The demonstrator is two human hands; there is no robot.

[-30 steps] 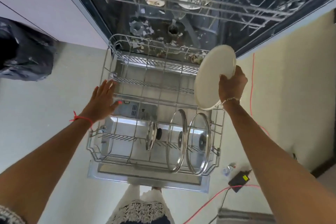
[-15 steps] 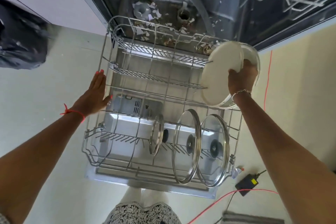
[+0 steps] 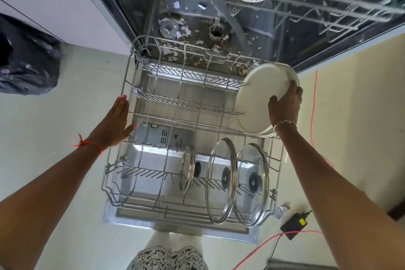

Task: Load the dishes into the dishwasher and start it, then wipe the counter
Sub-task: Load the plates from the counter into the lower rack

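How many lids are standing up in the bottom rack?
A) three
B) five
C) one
A: a small lid, a middle lid and a big lid stand on edge side by side in the rack.

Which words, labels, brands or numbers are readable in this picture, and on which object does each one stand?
No text here can be read.
Yellow label on the black adapter on the floor: too small to read.
Marks on the detergent dispenser: blurred, unreadable.
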